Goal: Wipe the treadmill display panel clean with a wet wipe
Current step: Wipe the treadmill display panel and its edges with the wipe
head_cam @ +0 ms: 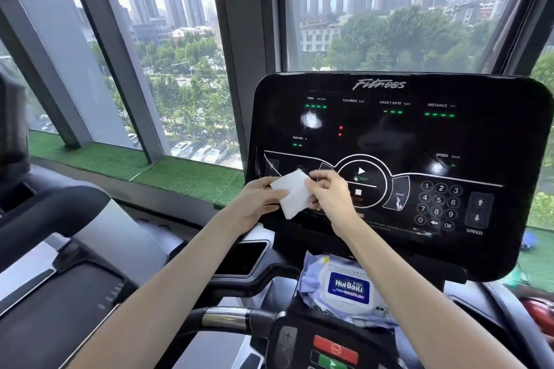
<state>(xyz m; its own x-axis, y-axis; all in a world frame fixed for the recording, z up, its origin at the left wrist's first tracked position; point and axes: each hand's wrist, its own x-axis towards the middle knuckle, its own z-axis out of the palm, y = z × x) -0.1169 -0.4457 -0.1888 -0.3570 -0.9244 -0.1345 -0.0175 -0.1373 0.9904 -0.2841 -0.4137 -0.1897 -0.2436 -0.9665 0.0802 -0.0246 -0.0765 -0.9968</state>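
Risk lay in the lit panel [389,135]: the left hand [260,198] and right hand [329,198] each pinched an edge of the folded wipe [292,198] at the panel's lower left, just beside its start key [361,172], which a firm wet pass might trigger.

Glossy black display panel [389,135]; matt white wipe [292,193].

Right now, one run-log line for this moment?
left hand: holds wipe | right hand: holds wipe | wipe: at panel lower left | pack: shut, below panel
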